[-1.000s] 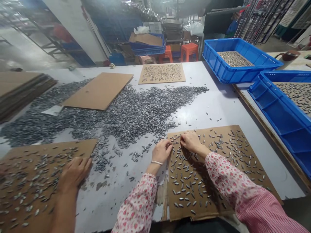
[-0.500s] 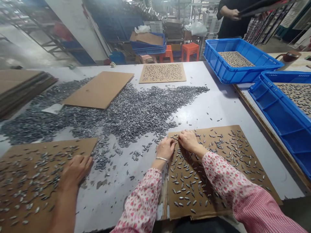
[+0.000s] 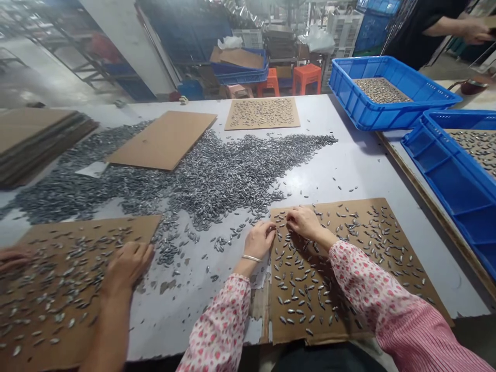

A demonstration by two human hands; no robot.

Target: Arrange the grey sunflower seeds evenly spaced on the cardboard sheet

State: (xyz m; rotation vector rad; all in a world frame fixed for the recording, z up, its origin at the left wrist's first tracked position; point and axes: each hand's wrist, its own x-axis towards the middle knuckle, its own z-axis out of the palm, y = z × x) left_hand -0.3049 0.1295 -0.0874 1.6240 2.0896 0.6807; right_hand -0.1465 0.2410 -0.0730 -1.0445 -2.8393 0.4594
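A cardboard sheet lies in front of me, strewn with small silvery spindle-shaped metal pieces. At its far left corner my left hand, with a bracelet at the wrist, is closed with thumb and fingers together just over the left edge. My right hand is closed in a pinch above the same sheet's far edge, close to the left one. Whatever sits between the fingertips of either hand is too small or hidden to make out. A large heap of the same pieces covers the middle of the table.
At left, a co-worker's hands are over another cardboard sheet with pieces. A blank cardboard sheet rests on the heap. Blue crates stand at right. A cardboard stack is far left. Another person stands behind the crates.
My left hand has shifted slightly away from the sheet's edge; my right hand stays nearly in place. A co-worker's second hand has appeared at the left. The person behind has moved right.
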